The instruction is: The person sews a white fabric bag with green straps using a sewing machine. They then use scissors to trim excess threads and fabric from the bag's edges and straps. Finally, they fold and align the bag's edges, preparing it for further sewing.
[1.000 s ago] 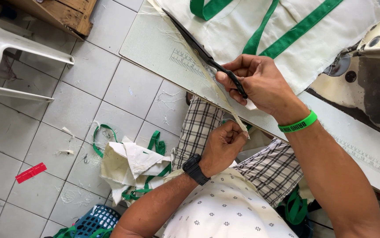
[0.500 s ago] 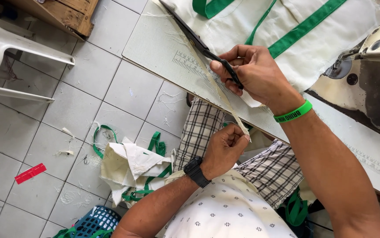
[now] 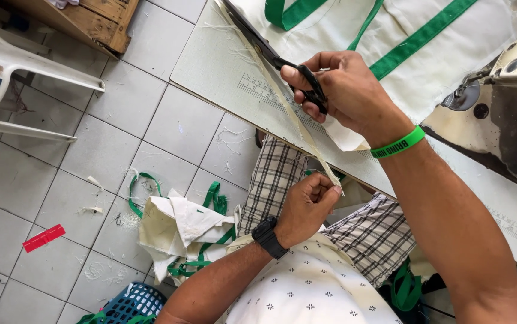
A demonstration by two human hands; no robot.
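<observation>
Head view, looking straight down at the lap and table edge.

Right hand: fingers through the handles of black scissors, gripping them. Blades point up-left across the table, lying along the edge of the cream cloth. Whether the blades are parted or closed, cannot tell. Green wristband on that wrist.

Left hand: clenched, thumb and fingers pinching the lower end of a thin cream strip. Strip runs taut from the pinch up-left to the scissors, crossing the table edge and the printed ruler on the tabletop. Black watch on the left wrist. Hand sits off the table, above the checked shorts.

Cloth lies flat on the table, green straps sewn across it, right hand resting on its lower corner. Sewing machine just right of the cloth, partly cut off by the frame.

Floor, left of the knees: a heap of cream bags with green straps, touching the blue basket area at the bottom edge. Red scrap on the tiles, well apart from the heap. White plastic chair at far left, wooden crate at top, both well away from the hands. Loose threads and offcuts scattered on the tiles.
</observation>
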